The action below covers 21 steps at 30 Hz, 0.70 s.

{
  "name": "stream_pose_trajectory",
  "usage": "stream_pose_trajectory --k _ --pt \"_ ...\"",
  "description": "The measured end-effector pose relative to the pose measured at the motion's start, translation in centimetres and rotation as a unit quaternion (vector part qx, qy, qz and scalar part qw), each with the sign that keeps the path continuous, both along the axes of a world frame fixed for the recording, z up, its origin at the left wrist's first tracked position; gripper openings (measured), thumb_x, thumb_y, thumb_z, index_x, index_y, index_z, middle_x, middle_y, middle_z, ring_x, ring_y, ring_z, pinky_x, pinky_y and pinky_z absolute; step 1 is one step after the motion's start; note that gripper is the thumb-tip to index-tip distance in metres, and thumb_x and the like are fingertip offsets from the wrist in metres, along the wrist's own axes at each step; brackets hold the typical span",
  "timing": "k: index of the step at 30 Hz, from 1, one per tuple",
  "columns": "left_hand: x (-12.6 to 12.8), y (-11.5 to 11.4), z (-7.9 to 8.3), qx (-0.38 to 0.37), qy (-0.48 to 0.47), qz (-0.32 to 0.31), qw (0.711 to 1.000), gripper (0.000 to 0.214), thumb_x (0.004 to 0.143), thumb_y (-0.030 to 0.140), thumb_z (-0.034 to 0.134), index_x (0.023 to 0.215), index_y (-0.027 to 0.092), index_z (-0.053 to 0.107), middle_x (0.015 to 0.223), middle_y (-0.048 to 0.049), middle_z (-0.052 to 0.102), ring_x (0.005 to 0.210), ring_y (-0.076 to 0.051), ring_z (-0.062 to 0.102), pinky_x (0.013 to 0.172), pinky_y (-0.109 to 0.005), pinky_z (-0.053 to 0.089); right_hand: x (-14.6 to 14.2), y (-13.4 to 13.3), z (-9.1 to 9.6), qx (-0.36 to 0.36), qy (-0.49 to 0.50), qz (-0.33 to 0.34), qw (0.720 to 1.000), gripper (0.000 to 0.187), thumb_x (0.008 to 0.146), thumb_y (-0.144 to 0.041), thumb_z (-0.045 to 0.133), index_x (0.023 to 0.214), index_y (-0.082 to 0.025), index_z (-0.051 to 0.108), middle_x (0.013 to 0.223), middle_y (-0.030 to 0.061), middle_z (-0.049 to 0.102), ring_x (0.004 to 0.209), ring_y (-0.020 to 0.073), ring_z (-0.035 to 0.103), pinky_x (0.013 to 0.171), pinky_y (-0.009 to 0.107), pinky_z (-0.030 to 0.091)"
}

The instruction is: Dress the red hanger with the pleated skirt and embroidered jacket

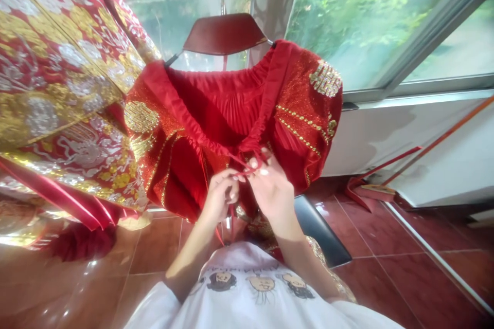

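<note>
A red skirt (231,92) with gold beading and a gathered waistband hangs from a dark red hanger (226,33) in front of me. At the front of the waistband, a thin red drawstring (252,168) runs between my hands. My left hand (224,190) pinches the string below the opening. My right hand (272,185) is closed on the string just to the right, with its fingertips near the gathered edge. Loose ends of the string dangle below my hands. The fingertips partly hide how the string is looped.
Another red garment with gold and silver embroidery (69,56) hangs at the left, its red ribbon (73,200) trailing low. Behind the hanger are windows (347,20). A black seat-like panel (322,229) stands below right, and a red dustpan (366,193) with a long handle leans by the wall.
</note>
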<state>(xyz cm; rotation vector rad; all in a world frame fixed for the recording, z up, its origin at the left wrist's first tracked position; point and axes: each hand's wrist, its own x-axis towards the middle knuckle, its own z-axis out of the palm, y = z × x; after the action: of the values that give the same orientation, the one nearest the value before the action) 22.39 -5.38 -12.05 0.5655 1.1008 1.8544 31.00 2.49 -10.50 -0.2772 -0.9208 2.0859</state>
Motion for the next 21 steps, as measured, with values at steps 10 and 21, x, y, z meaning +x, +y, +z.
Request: stream_pose_trajectory --k 10,21 --pt "0.2 -0.1 -0.2 0.000 0.040 0.013 0.999 0.014 0.069 0.028 0.064 0.070 0.013 0.066 0.039 0.0079 0.034 0.035 -0.004 0.023 0.038 -0.017 0.016 0.1 -0.2 -1.4 0.076 -0.061 -0.097 0.991 0.029 0.074 -0.024 0.071 0.100 -0.022 0.058 0.080 -0.0007 0.065 0.072 0.0090 0.061 0.069 0.021 0.052" --pt "-0.4 -1.0 -1.6 -0.018 0.116 0.042 0.992 0.021 0.078 0.034 0.063 0.076 0.013 0.070 0.042 0.0071 0.034 0.039 -0.004 0.024 0.042 -0.017 0.016 -0.2 1.0 -2.3 0.134 -0.163 -0.202 0.956 0.042 0.077 -0.027 0.070 0.117 -0.020 0.059 0.099 0.0060 0.069 0.083 0.0145 0.068 0.077 0.029 0.056"
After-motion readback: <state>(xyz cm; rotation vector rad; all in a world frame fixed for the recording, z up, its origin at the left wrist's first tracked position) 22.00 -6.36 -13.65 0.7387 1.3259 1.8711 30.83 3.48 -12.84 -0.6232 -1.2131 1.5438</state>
